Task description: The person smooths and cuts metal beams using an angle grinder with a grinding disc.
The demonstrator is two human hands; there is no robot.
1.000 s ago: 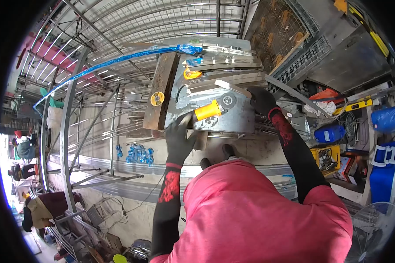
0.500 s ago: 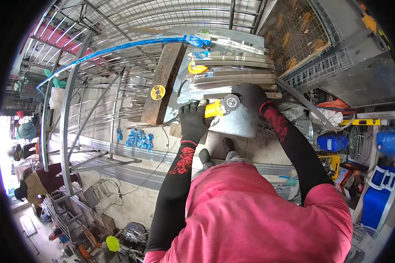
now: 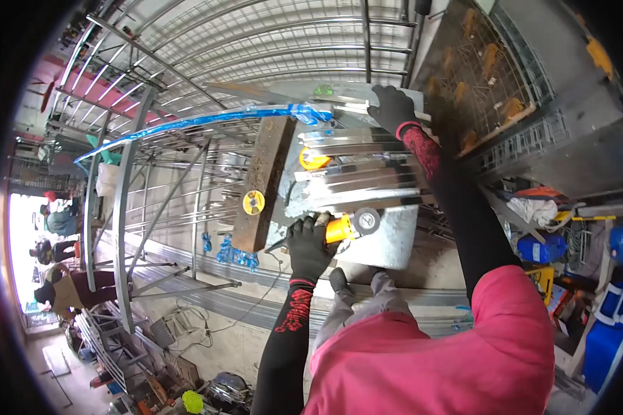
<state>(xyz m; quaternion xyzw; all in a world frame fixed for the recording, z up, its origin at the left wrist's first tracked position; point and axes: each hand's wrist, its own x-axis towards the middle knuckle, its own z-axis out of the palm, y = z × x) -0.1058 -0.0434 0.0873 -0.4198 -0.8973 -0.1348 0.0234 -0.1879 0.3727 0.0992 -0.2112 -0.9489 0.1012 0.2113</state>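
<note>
My gloved left hand [image 3: 307,250] is wrapped round the rear of a yellow angle grinder [image 3: 340,228], whose round disc [image 3: 367,220] faces up over the metal worktable [image 3: 384,250]. At the table's far side, my gloved right hand [image 3: 392,109] touches the end of thin metal strips [image 3: 353,107] beside a blue-wrapped bar [image 3: 208,123]; its fingers look curled, and their grip is unclear. Metal bars [image 3: 360,141] lie in rows between my hands. An orange-yellow tape measure [image 3: 314,159] rests at their left ends.
A rusty beam [image 3: 264,187] with a yellow disc [image 3: 253,203] on it lies left of the bars. Metal frames [image 3: 123,207] stand farther left. A mesh panel [image 3: 481,76] is at right. People [image 3: 73,287] are at far left.
My right hand has moved from beside the grinder disc to the far strips. The view has shifted, and the table sits lower in it. My left hand still holds the grinder.
</note>
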